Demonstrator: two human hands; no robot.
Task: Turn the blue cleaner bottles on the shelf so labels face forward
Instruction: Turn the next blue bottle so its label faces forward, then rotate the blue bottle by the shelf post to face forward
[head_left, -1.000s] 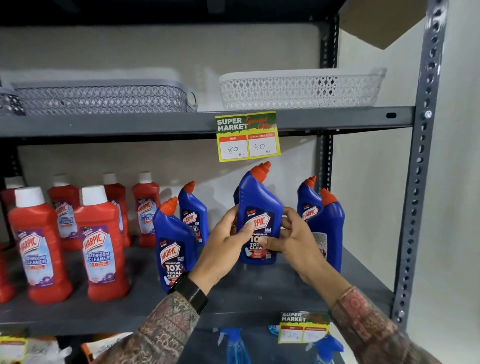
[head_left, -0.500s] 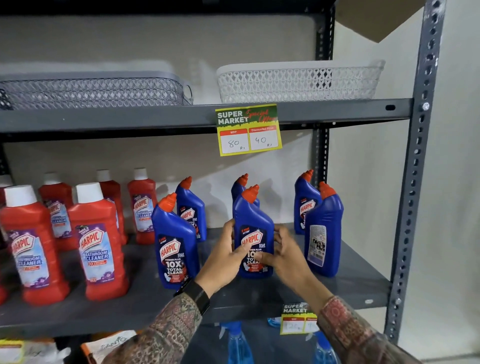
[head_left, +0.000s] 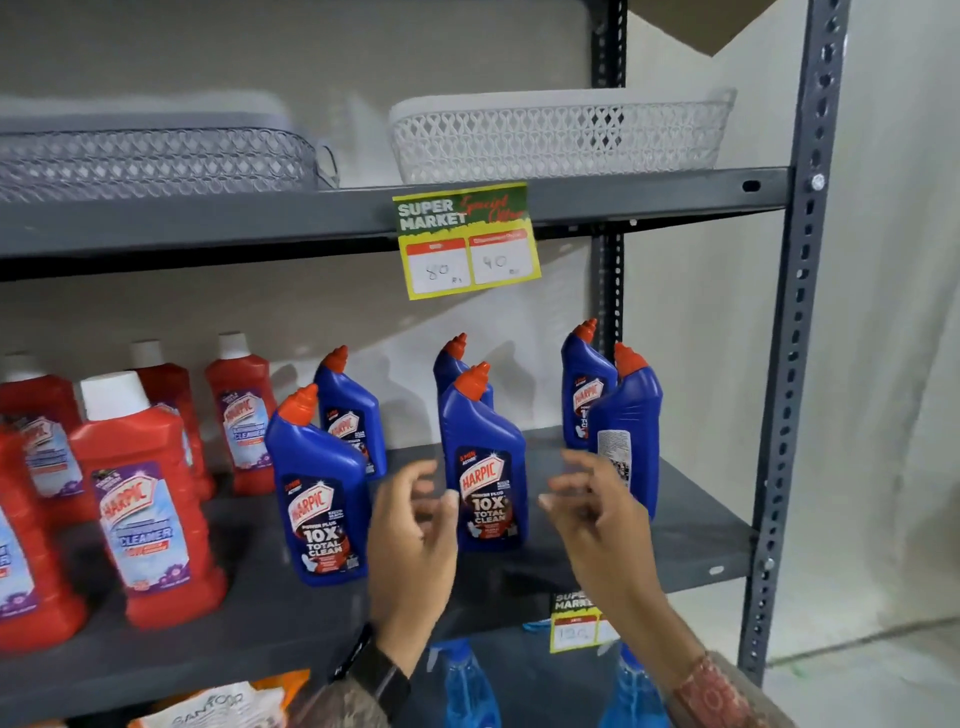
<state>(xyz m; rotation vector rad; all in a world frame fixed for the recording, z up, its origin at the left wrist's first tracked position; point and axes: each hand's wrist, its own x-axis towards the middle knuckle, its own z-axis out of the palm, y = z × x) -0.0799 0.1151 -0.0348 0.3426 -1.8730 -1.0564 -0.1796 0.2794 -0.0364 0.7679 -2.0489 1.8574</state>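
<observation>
On middle shelf (head_left: 701, 525): blue bottles (head_left: 485, 467) stand upright, mostly label-forward; rightmost bottle (head_left: 626, 441) shows back label. My left hand (head_left: 415, 525), right hand (head_left: 592, 506) flank centre bottle, fingers (head_left: 558, 486) apart, gripping nothing. Probably stiff, slick plastic, liquid-heavy; I'd grip mid-body, twist.

Both hands off the bottles: left hand (head_left: 410, 525) and right hand (head_left: 597, 512) hang with fingers loosely curled either side of the middle front blue bottle (head_left: 483, 467), label forward, standing on the grey shelf (head_left: 691, 525). Front-right blue bottle (head_left: 626, 431) shows its back label. Red bottles (head_left: 145, 499) stand at left. Price tag (head_left: 465, 239) hangs above.
</observation>
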